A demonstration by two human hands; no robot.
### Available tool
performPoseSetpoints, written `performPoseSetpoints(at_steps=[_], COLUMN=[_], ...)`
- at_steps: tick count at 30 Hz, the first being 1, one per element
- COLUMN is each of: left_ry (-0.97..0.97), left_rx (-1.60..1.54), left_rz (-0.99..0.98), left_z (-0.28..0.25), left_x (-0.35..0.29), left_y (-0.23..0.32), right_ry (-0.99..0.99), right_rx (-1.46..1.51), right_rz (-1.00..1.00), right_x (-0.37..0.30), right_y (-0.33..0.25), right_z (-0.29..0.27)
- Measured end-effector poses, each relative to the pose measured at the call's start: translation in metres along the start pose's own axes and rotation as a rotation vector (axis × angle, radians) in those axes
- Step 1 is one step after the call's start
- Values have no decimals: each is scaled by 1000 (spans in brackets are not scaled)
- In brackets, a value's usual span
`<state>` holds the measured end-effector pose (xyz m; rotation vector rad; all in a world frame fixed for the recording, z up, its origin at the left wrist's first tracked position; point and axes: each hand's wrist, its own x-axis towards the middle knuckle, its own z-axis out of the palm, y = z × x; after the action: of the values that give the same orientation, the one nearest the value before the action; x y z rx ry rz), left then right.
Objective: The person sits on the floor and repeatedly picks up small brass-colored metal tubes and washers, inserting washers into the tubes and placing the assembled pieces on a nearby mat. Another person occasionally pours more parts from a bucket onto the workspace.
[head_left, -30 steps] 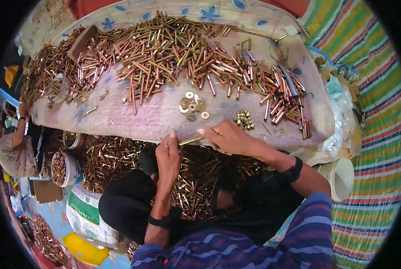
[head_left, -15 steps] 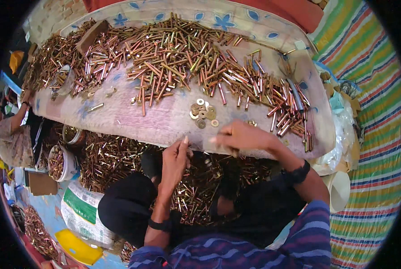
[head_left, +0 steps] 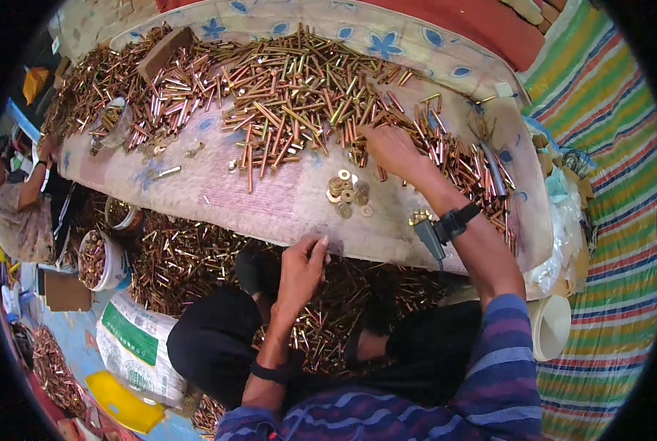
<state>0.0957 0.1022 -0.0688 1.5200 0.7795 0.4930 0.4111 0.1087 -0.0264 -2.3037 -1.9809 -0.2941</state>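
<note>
Over the right-hand part of a heap of long, brassy bolts (head_left: 284,81), my right hand (head_left: 396,152) touches the pile with its fingers curled together. Whatever sits between those fingertips is hidden under the hand. My left hand (head_left: 302,270) is at the near edge of the padded table (head_left: 196,184), thumb and fingers pinched. Something small may be in that pinch, but I cannot make it out. Between my hands lies a small cluster of flat round washers (head_left: 347,192). Beside my right wrist are several small brassy pieces (head_left: 419,217), perhaps nuts.
A wooden block (head_left: 164,53) and a clear container (head_left: 115,121) stand among the bolts at left. Below the table edge, more bolts (head_left: 181,264) cover the floor around my legs. A white bucket (head_left: 114,264) and a sack (head_left: 141,353) are at left; another person (head_left: 23,213) sits beyond.
My right hand has moved from beside my left hand, away from me, onto the bolt heap. My left hand stays near the table edge, still pinched. The view has shifted slightly.
</note>
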Motion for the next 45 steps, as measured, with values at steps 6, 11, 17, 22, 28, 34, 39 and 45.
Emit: performPoseSetpoints(at_steps=[6, 11, 17, 22, 28, 34, 39, 45], left_ry=[-9, -9, -39, -154, -332, -168, -160, -136], left_rx=[56, 63, 71, -15, -112, -110, -72, -96], left_rz=[4, -16, 13, -28, -71, -89, -120, -117], left_z=[0, 4, 9, 16, 15, 8, 5, 8], left_x=[1, 2, 0, -8, -11, -1, -2, -4], left_y=[-3, -3, 1, 12, 11, -5, -4, 1], right_ry=[-16, 269, 301, -104, -338, -161, -189, -148], right_rx=[71, 253, 838, 1294, 1449, 889, 454, 537], right_rz=[86, 134, 382, 441, 412, 302, 319, 322], right_x=[-21, -54, -89, -124, -126, -120, -120, -121], right_y=[8, 8, -18, -66, -92, -74, -77, -77], right_z=[-10, -34, -66, -77, -64, -37, -15, -15])
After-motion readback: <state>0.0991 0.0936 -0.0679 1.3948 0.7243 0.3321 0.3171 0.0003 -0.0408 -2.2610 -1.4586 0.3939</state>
